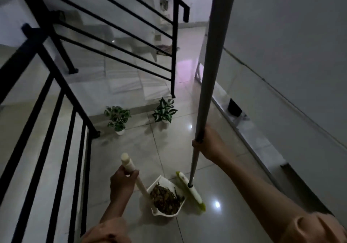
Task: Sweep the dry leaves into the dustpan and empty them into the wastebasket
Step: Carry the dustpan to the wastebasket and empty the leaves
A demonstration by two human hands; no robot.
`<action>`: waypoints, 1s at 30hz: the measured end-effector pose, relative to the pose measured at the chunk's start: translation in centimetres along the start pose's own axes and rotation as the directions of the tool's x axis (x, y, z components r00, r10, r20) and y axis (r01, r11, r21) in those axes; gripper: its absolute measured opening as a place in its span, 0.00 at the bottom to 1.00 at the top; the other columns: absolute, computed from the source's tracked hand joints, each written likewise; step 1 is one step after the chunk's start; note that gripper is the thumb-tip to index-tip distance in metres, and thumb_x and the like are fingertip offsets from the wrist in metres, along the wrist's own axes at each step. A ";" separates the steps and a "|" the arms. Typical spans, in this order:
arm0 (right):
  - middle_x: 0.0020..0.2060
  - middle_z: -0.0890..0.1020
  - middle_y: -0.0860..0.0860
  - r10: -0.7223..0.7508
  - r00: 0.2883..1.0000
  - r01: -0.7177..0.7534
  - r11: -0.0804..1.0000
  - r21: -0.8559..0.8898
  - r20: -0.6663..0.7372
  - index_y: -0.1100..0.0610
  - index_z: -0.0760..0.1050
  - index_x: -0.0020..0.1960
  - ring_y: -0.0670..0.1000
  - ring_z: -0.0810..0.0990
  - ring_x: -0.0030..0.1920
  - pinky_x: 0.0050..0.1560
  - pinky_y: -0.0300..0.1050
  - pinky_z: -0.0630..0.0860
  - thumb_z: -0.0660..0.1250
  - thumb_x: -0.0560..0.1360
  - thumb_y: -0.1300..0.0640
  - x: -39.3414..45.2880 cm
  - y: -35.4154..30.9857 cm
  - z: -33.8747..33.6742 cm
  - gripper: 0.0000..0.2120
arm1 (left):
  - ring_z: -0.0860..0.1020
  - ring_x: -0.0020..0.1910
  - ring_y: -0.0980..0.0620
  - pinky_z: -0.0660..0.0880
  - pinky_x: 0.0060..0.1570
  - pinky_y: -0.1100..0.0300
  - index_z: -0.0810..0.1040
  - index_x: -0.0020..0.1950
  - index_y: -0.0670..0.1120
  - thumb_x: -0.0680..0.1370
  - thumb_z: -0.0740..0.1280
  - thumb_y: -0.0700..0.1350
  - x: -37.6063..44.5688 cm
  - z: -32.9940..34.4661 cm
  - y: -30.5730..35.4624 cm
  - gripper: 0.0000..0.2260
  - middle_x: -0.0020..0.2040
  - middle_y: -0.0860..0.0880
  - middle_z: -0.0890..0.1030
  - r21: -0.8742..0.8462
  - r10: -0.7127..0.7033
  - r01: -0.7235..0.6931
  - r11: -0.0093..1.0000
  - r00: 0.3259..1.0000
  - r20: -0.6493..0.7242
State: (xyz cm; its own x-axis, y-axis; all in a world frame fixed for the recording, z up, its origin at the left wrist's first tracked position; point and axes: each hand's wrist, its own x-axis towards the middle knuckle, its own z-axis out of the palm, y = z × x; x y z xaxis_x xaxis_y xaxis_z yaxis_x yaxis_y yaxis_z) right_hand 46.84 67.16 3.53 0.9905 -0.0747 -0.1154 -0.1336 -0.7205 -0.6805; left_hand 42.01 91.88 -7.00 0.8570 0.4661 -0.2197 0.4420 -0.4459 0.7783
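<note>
1. Head view, nearest part: both forearms are reaching down into the picture. The left hand (122, 184) is curling its fingers around the cream handle of the dustpan (165, 197), and the right hand (210, 145) is gripping the long grey pole of the broom (189, 190) about halfway along it.

2. The dustpan is sitting on the tiled floor (169, 149), just right of and below the left hand. Its handle is rising up and to the left into that hand. The dry leaves (165, 198) are lying piled inside the pan.

3. The broom head is standing just beside the right edge of the pan, its long side running along that edge; I cannot tell if they are touching.

4. No wastebasket is showing, so I judge the left hand must lift and carry the pan level.

5. Around: a black stair railing (56, 111) is standing close on the left, two potted plants (118, 117) are ahead, and a wall is on the right, so the passage seems narrow.
</note>
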 end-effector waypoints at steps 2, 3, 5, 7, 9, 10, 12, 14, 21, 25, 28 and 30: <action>0.47 0.77 0.55 0.028 1.000 -0.028 0.999 0.036 -0.010 0.55 0.65 0.57 0.54 0.79 0.45 0.47 0.55 0.79 0.70 0.69 0.61 -0.8 0.7 -1.8 0.21 | 0.79 0.50 0.41 0.67 0.44 0.58 0.81 0.53 0.43 0.71 0.71 0.42 -0.6 0.6 0.9 0.11 0.50 0.40 0.83 0.023 0.031 -0.033 0.999 0.998 0.051; 0.48 0.77 0.55 0.043 0.999 -0.042 0.997 0.059 -0.032 0.55 0.64 0.59 0.54 0.79 0.47 0.48 0.56 0.79 0.70 0.68 0.61 -1.5 1.4 -2.9 0.23 | 0.79 0.51 0.41 0.68 0.44 0.57 0.81 0.53 0.42 0.71 0.71 0.42 -1.1 1.3 1.6 0.11 0.50 0.40 0.83 0.048 0.066 -0.070 0.996 0.994 0.082; 0.49 0.76 0.54 0.082 0.993 -0.073 0.992 0.100 -0.088 0.54 0.64 0.59 0.53 0.78 0.48 0.49 0.55 0.79 0.71 0.68 0.61 -3.0 3.1 -5.2 0.24 | 0.79 0.52 0.40 0.71 0.46 0.55 0.81 0.52 0.41 0.71 0.72 0.41 -2.2 2.8 3.1 0.11 0.49 0.39 0.83 0.082 0.146 -0.157 0.984 0.981 0.128; 0.45 0.75 0.51 0.135 0.979 -0.118 0.986 0.118 -0.153 0.52 0.64 0.55 0.51 0.78 0.45 0.45 0.50 0.80 0.72 0.67 0.60 -4.8 5.2 -7.5 0.22 | 0.79 0.52 0.40 0.72 0.48 0.54 0.81 0.51 0.41 0.71 0.72 0.42 -3.2 4.3 4.7 0.10 0.48 0.40 0.83 0.085 0.180 -0.196 0.977 0.970 0.165; 0.39 0.73 0.46 0.195 0.952 -0.164 0.976 0.145 -0.236 0.49 0.62 0.50 0.46 0.76 0.39 0.35 0.40 0.76 0.73 0.66 0.59 -7.1 7.7 -9.8 0.22 | 0.78 0.51 0.40 0.71 0.47 0.54 0.81 0.49 0.41 0.71 0.72 0.43 -4.5 6.0 6.1 0.09 0.48 0.40 0.83 0.089 0.201 -0.224 0.971 0.956 0.214; 0.37 0.72 0.44 0.221 0.936 -0.183 0.970 0.160 -0.275 0.49 0.61 0.49 0.43 0.74 0.36 0.32 0.36 0.72 0.73 0.66 0.58 -8.4 9.0 -11.0 0.22 | 0.78 0.51 0.40 0.71 0.47 0.55 0.81 0.49 0.41 0.71 0.71 0.44 -5.3 6.9 6.7 0.09 0.48 0.40 0.83 0.098 0.211 -0.240 0.966 0.948 0.239; 0.36 0.72 0.43 0.259 0.908 -0.211 0.962 0.176 -0.330 0.49 0.63 0.50 0.42 0.74 0.36 0.30 0.33 0.69 0.73 0.67 0.58 -11.0 11.0 -12.9 0.21 | 0.78 0.51 0.40 0.70 0.46 0.55 0.82 0.49 0.42 0.71 0.71 0.44 -6.8 8.3 7.5 0.09 0.47 0.40 0.83 0.086 0.229 -0.261 0.962 0.934 0.275; 0.38 0.74 0.45 0.296 0.878 -0.239 0.952 0.192 -0.377 0.51 0.66 0.53 0.47 0.78 0.39 0.34 0.37 0.75 0.72 0.68 0.59 -13.9 13.0 -14.8 0.19 | 0.78 0.51 0.40 0.69 0.45 0.55 0.82 0.48 0.44 0.72 0.70 0.43 -8.3 9.7 8.2 0.07 0.45 0.41 0.82 0.066 0.263 -0.300 0.952 0.907 0.330; 0.33 0.74 0.45 0.428 0.707 -0.345 0.904 0.254 -0.563 0.52 0.69 0.41 0.47 0.76 0.35 0.31 0.37 0.70 0.71 0.67 0.59 -22.8 17.8 -19.9 0.11 | 0.78 0.49 0.39 0.69 0.48 0.52 0.81 0.45 0.45 0.73 0.68 0.42 -13.1 14.7 10.5 0.04 0.43 0.38 0.82 0.051 0.361 -0.449 0.892 0.776 0.517; 0.36 0.77 0.51 0.522 0.597 -0.437 0.848 0.299 -0.609 0.55 0.72 0.41 0.54 0.78 0.40 0.40 0.46 0.76 0.71 0.66 0.59 -26.8 19.2 -21.6 0.09 | 0.79 0.48 0.39 0.69 0.46 0.53 0.81 0.45 0.45 0.73 0.69 0.43 -15.9 17.6 11.9 0.03 0.42 0.38 0.82 0.009 0.402 -0.502 0.865 0.703 0.586; 0.40 0.78 0.54 0.569 0.523 -0.490 0.810 0.323 -0.634 0.54 0.71 0.42 0.57 0.78 0.43 0.45 0.50 0.77 0.71 0.66 0.58 -29.3 20.1 -22.3 0.09 | 0.80 0.46 0.38 0.73 0.49 0.50 0.81 0.44 0.43 0.72 0.71 0.42 -18.0 19.8 13.0 0.04 0.41 0.37 0.82 -0.034 0.440 -0.546 0.837 0.635 0.635; 0.40 0.79 0.55 0.594 0.463 -0.508 0.786 0.352 -0.658 0.56 0.72 0.43 0.57 0.79 0.43 0.45 0.51 0.77 0.71 0.67 0.58 -31.1 20.5 -22.6 0.09 | 0.80 0.44 0.39 0.74 0.48 0.49 0.82 0.43 0.41 0.72 0.72 0.42 -19.5 21.1 13.7 0.05 0.40 0.37 0.82 -0.075 0.483 -0.595 0.800 0.566 0.668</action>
State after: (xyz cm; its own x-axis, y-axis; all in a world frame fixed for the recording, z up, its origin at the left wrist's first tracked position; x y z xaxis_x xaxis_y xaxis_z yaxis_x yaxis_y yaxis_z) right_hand 14.05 39.17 9.50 0.4007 -0.9160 0.0186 -0.6198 -0.2860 -0.7308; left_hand 36.95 60.56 -4.46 0.8756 -0.4622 -0.1408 -0.1765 -0.5772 0.7973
